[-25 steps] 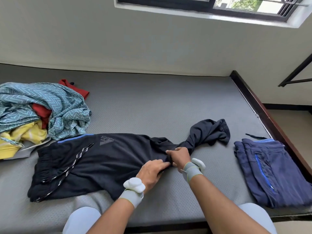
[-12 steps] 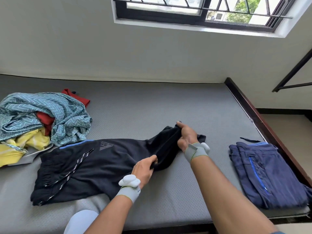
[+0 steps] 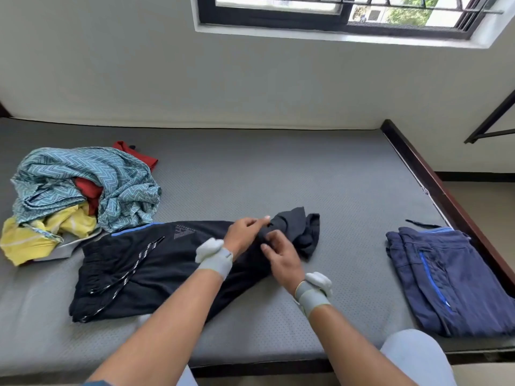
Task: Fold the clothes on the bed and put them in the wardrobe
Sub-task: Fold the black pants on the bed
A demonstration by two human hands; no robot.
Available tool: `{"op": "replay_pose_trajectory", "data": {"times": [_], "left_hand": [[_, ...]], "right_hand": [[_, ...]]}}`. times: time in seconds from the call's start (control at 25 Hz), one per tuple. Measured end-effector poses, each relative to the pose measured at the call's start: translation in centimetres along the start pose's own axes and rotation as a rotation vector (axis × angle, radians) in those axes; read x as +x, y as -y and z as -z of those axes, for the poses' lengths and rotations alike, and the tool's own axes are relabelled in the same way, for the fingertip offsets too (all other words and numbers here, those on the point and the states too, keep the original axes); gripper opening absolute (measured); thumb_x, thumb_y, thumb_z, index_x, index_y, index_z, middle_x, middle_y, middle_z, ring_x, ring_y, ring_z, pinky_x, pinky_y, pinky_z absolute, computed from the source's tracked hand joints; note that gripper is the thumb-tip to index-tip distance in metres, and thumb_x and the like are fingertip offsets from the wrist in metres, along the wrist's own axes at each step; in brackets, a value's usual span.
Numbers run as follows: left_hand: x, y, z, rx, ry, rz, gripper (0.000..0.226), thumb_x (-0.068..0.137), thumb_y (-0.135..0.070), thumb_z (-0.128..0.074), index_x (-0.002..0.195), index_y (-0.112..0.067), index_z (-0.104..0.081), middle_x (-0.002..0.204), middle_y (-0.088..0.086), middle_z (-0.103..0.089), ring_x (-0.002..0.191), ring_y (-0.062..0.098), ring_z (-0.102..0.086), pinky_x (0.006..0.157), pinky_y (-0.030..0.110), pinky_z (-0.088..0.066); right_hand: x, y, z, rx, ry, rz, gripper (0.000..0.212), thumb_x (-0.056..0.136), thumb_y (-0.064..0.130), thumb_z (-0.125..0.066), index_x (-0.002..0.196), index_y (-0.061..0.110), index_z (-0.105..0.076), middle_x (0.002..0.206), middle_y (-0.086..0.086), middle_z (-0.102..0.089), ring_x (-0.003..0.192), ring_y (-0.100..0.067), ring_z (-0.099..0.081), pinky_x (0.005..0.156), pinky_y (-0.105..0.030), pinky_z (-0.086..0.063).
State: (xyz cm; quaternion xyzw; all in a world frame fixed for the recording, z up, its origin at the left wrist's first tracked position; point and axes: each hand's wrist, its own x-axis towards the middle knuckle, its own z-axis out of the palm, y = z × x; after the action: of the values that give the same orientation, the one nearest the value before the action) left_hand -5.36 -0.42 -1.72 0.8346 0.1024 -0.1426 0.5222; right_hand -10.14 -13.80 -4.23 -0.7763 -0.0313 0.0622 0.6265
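at the near middle of the bed (image 3: 250, 174), black trousers (image 3: 156, 263) lie flat. left hand (image 3: 242, 235) and right hand (image 3: 281, 257) pinch the bunched leg, likely to straighten it before folding.

Mattress (image 3: 250, 174): grey, finely dotted texture. Bed frame (image 3: 446, 196): dark reddish brown.

Track pants (image 3: 145, 263): black, with a blue strip at the waistband, a grey triangular logo, and black-and-white speckled drawcords.

Folded trousers (image 3: 459, 280): navy blue, with a bright blue zip line.

Clothes pile, by item:
- Patterned cloth (image 3: 92, 179): teal and pale blue zigzag (chevron) print.
- Red garment (image 3: 89, 188): plain red.
- Yellow garment (image 3: 41, 235): yellow with faint pale stripes.

Wristbands (image 3: 216, 260): grey, each carrying a white unit.

Wall (image 3: 139, 65): off-white. Window frame (image 3: 278, 19): black.
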Motion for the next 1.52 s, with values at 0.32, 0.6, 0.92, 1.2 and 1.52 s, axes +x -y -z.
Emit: {"op": "replay_pose_trajectory", "data": {"times": [0.32, 0.6, 0.92, 1.2, 1.52], "left_hand": [[2.3, 0.1, 0.0, 0.210, 0.241, 0.227, 0.039, 0.064, -0.044, -0.084, 0.087, -0.015, -0.071, 0.087, 0.001, -0.072, 0.088, 0.020, -0.068, 0.087, 0.036, -0.055], [1.2, 0.9, -0.4, 0.414, 0.247, -0.276, 0.051, 0.072, -0.043, -0.079, 0.117, -0.023, -0.066, 0.110, -0.008, -0.069, 0.107, 0.009, -0.062, 0.098, 0.028, -0.046], [0.5, 2.0, 3.0, 0.039, 0.105, -0.175, 0.021, 0.077, -0.040, -0.077, 0.091, -0.024, -0.074, 0.091, -0.005, -0.074, 0.090, 0.010, -0.067, 0.091, 0.030, -0.050], [-1.7, 3.0, 4.2, -0.505, 0.003, -0.188, 0.024, 0.088, -0.011, -0.066, 0.112, -0.011, -0.070, 0.112, 0.002, -0.071, 0.107, 0.014, -0.064, 0.104, 0.034, -0.045], [-5.4, 3.3, 6.9, -0.118, 0.164, -0.454, 0.023, 0.083, -0.009, -0.073, 0.098, -0.026, -0.073, 0.090, -0.014, -0.070, 0.089, 0.002, -0.063, 0.086, 0.016, -0.047]], "right_hand": [[-1.8, 0.1, -0.2, -0.328, 0.255, 0.047, 0.011, 0.086, 0.024, -0.064, 0.083, 0.022, -0.054, 0.072, 0.007, -0.060, 0.066, -0.017, -0.053, 0.069, -0.037, -0.048], [4.6, -0.3, 3.3, 0.031, -0.272, -0.405, 0.033, 0.075, 0.040, -0.076, 0.096, 0.018, -0.062, 0.089, -0.001, -0.067, 0.083, -0.019, -0.066, 0.074, -0.039, -0.058], [4.5, -2.8, 9.5, 0.034, -0.856, -0.509, 0.012, 0.092, 0.019, -0.056, 0.091, 0.007, -0.058, 0.090, -0.014, -0.061, 0.085, -0.031, -0.059, 0.081, -0.038, -0.048], [2.4, -1.9, 7.4, -0.038, -0.634, -0.533, 0.042, 0.081, 0.045, -0.065, 0.091, 0.004, -0.059, 0.085, -0.015, -0.064, 0.072, -0.026, -0.057, 0.074, -0.036, -0.052], [5.2, 6.7, -4.5, 0.724, -0.376, -0.313, 0.031, 0.086, -0.012, -0.056, 0.106, 0.011, -0.060, 0.111, -0.022, -0.062, 0.092, -0.027, -0.061, 0.092, -0.044, -0.050]]}}
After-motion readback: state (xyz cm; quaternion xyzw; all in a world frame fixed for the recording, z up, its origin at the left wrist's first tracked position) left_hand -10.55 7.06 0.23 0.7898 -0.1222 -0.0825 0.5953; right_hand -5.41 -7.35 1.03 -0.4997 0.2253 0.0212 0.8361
